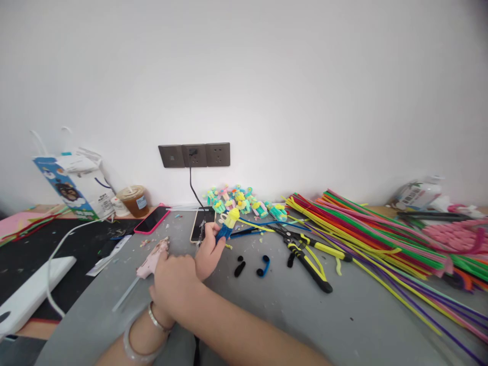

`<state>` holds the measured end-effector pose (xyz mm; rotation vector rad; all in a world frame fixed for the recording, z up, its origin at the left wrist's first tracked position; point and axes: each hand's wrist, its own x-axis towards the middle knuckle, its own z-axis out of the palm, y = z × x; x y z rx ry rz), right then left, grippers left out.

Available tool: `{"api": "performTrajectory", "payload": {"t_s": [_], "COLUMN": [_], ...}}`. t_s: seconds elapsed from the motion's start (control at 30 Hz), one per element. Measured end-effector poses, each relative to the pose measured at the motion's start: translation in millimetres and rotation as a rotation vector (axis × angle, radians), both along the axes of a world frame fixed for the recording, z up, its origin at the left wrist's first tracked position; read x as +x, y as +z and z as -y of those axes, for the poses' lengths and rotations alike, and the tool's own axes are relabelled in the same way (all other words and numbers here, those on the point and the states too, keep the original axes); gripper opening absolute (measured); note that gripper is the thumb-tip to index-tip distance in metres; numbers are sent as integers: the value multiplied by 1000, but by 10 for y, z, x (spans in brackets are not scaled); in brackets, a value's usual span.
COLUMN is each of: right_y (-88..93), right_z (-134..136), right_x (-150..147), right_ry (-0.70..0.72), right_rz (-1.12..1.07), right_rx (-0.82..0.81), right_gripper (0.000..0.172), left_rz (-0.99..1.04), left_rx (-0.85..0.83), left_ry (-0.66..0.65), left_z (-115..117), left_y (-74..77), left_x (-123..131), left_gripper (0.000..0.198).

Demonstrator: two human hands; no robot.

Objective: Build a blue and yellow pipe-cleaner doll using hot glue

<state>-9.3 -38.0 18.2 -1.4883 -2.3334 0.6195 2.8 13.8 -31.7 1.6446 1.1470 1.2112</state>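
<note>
My left hand [209,251], on the arm with two bracelets, pinches a small yellow-and-blue pipe-cleaner figure [227,223] upright above the grey table. My right arm crosses over the left one. The fingers of my right hand [176,282] are curled around the handle side of a pink glue gun [153,259], mostly hidden by the hand. A translucent glue stick [125,295] sticks out of its rear. Right of the figure lie a black pipe-cleaner coil [240,267] and a blue-and-black one [263,266].
Yellow-and-black pliers [310,264] lie on the right, beside a large bundle of coloured pipe cleaners [373,239]. Several small finished pieces [244,201] stand along the wall. Phones [152,219], a drink cup [133,201] and a white power bank [34,292] are left.
</note>
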Motion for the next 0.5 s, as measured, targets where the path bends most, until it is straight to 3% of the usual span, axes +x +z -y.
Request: {"api": "performTrajectory", "payload": {"t_s": [0.13, 0.23, 0.37, 0.43, 0.5], "right_y": [24, 45, 73, 98, 132], "right_z": [36, 5, -110, -180, -245], "right_x": [-105, -85, 22, 99, 187], "right_ry": [-58, -60, -13, 7, 58], "right_rz": [62, 26, -12, -127, -383], "right_rx": [-40, -55, -112, -150, -159], "right_gripper": [50, 47, 44, 44, 35], "left_rz": [122, 276, 315, 298, 267], "left_rx": [-61, -119, -130, -149, -149], "left_ry": [-58, -112, -140, -169, -169], "left_z": [-16, -39, -59, -68, -88], "left_y": [0, -5, -33, -52, -62], "left_x": [35, 59, 79, 86, 89], "left_gripper": [36, 53, 64, 68, 66]}}
